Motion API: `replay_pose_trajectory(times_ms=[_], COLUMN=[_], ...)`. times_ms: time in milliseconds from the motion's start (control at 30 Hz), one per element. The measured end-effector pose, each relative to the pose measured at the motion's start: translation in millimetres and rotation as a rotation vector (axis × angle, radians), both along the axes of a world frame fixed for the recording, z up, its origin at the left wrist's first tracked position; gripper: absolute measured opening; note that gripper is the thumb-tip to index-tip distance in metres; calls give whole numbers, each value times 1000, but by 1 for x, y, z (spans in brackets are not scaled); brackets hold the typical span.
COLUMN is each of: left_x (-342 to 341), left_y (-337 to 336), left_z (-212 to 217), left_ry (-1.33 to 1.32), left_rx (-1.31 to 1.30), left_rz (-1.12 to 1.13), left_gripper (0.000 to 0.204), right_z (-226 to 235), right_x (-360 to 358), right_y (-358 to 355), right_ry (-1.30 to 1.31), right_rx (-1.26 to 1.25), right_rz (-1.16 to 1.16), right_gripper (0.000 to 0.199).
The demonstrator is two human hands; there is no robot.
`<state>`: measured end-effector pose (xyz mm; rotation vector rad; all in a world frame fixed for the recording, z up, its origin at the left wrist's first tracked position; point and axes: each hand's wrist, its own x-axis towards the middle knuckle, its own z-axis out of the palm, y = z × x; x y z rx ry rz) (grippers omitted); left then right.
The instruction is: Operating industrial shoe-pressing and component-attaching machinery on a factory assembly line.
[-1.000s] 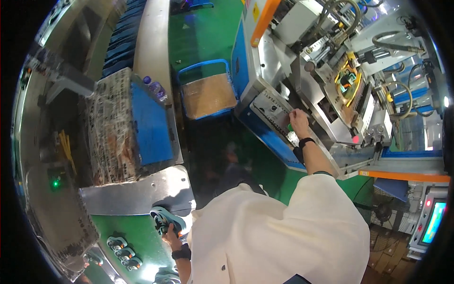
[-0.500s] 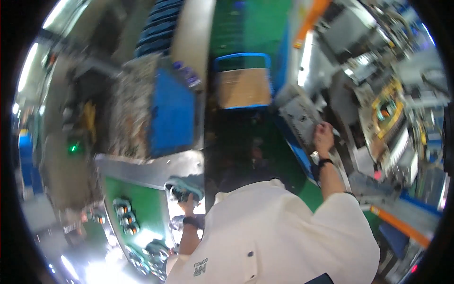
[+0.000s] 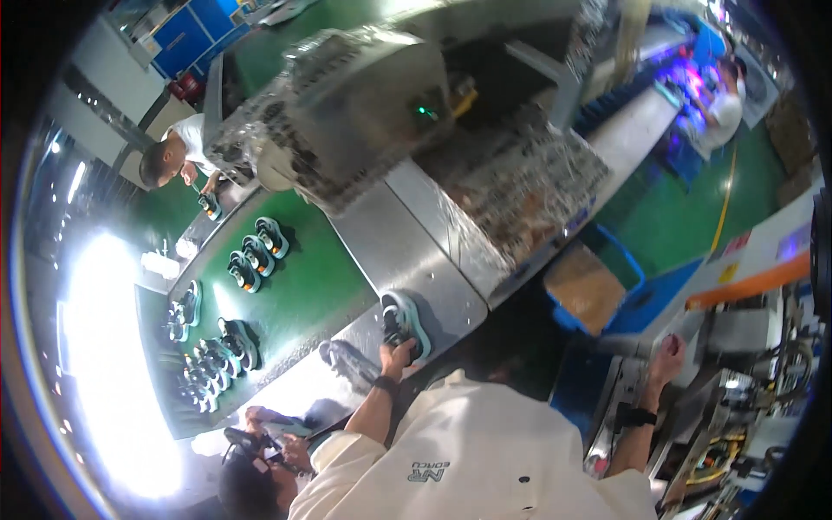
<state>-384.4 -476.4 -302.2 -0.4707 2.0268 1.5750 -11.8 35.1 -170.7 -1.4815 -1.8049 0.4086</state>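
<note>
My left hand [image 3: 397,357] is closed around the heel end of a black and pale-blue sneaker [image 3: 405,319], at the metal edge of the conveyor line. Beside it, nearer my sleeve, lies a grey shoe-shaped piece [image 3: 348,362]. My right hand [image 3: 667,359] is out to the right, held over the machine side with its fingers curled. What is inside those fingers, if anything, is hidden.
Several more sneakers [image 3: 257,251] stand in groups on the green conveyor belt [image 3: 312,251]. A co-worker's hands [image 3: 260,419] hold a shoe at lower left; another person [image 3: 178,156] works across the belt. A blue-framed cart [image 3: 585,290] and machinery [image 3: 737,442] are on my right.
My view has turned left toward the conveyor. The sneaker in my left hand shows more fully. My right hand has come off the machine's grey panel.
</note>
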Motion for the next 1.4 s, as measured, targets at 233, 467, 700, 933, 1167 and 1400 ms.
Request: replay_pose_trajectory(times_ms=[233,467,700,933,1167,1400], left_x=[-103,-257,-434,-412,-236,-124], left_y=[-66,-138,-172,-158,-95,-43], left_z=[18,-38,-8,-51,-13,-2], left_ry=[-184,417,376,699,329,14], left_rx=[463,370,-465,-233,93,333], left_rz=[407,258,310,198,234,109], left_gripper=[36,44,69,89,72,59], right_z=[287,413,443,419,413,419], right_x=[-284,-504,-711,-881,-934,-883], right_y=[-48,-56,31,56,101,-13], right_ry=[204,-176,-404,-638,-649,-792], right_rx=[392,609,592,694,668,454], right_rz=[747,927,975,897,754,804], right_gripper=[17,31,59,92,113,101])
